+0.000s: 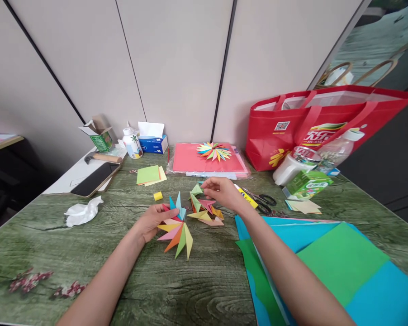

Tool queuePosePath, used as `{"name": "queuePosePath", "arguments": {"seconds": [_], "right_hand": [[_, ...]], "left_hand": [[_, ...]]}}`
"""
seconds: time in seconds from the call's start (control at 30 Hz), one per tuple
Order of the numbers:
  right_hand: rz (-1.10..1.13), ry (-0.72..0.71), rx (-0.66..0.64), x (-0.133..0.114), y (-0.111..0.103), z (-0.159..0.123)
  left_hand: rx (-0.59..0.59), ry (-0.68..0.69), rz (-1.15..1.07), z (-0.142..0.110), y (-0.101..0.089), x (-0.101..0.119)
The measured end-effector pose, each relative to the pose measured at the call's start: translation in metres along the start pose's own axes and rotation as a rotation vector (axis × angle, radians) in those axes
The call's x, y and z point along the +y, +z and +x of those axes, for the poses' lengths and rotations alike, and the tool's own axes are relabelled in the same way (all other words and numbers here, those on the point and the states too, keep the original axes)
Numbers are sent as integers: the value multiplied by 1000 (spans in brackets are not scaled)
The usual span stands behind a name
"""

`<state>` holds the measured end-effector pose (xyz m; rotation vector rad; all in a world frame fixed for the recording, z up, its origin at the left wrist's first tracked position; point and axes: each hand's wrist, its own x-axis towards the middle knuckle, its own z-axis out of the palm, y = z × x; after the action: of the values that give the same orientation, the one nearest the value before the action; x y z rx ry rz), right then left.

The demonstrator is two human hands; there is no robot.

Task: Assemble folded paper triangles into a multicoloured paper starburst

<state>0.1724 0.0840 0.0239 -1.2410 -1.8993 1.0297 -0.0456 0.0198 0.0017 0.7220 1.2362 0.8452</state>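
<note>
My left hand (153, 222) grips a partly built paper pinwheel (182, 233) of folded pointed pieces in blue, red, yellow, pink, orange and green. Just right of it, loose folded paper pieces (204, 210) lie in a small pile. Over the far side of that pile is my right hand (222, 192), its fingers curled in a pinch; what lies between them, if anything, is hidden. A yellow glue stick (247, 198) lies behind my right wrist, next to black-handled scissors (267, 200). The yellow cap (158, 196) sits apart, beyond my left hand.
A finished paper ring (213, 151) rests on a red paper pack (187, 158). Large blue and green sheets (343, 262) cover the right front. A red bag (268, 136) stands at the back right. At left are a phone (95, 179), a hammer (104, 157) and crumpled tissue (83, 212).
</note>
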Motion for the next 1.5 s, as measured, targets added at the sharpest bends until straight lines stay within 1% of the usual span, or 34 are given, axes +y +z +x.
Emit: {"name": "queuePosePath", "arguments": {"seconds": [0.07,0.13,0.27,0.33,0.4,0.53,0.6,0.73,0.8,0.9,0.97,1.13,1.27,1.37,1.5], "right_hand": [[-197,-109,54,2,7,0],[-346,-207,75,4,13,-1],[-524,-323,-19,12,26,-2],[-584,-319,-52,17,30,-3],[-610,-277,-69,21,31,-2],[-596,-219,-41,26,24,-1],[-542,-215,-23,26,18,1],[-367,-204,5,28,4,5],[-281,-151,16,30,-4,7],[-145,-48,-1,35,-15,8],[-53,-15,-11,38,-20,9],[208,4,-47,37,-22,7],[491,25,-100,25,-22,4],[685,24,-90,17,-24,2],[783,40,-81,12,-28,1]], "left_hand": [[8,-3,-10,-1,1,1],[12,1,-15,-2,2,2],[19,4,-2,-2,2,2],[23,4,-3,-1,2,1],[23,0,-6,0,1,0],[7,-6,-4,0,1,0],[10,-5,-8,-1,0,0],[4,-10,-14,0,-1,-1],[-2,-10,-14,1,-1,-2],[-3,-4,-14,3,-2,-2],[-2,-1,-18,3,-2,-2],[4,0,-16,0,0,0],[8,4,-8,0,0,0],[1,4,-7,1,-1,0],[4,2,-13,2,-1,-1]]}}
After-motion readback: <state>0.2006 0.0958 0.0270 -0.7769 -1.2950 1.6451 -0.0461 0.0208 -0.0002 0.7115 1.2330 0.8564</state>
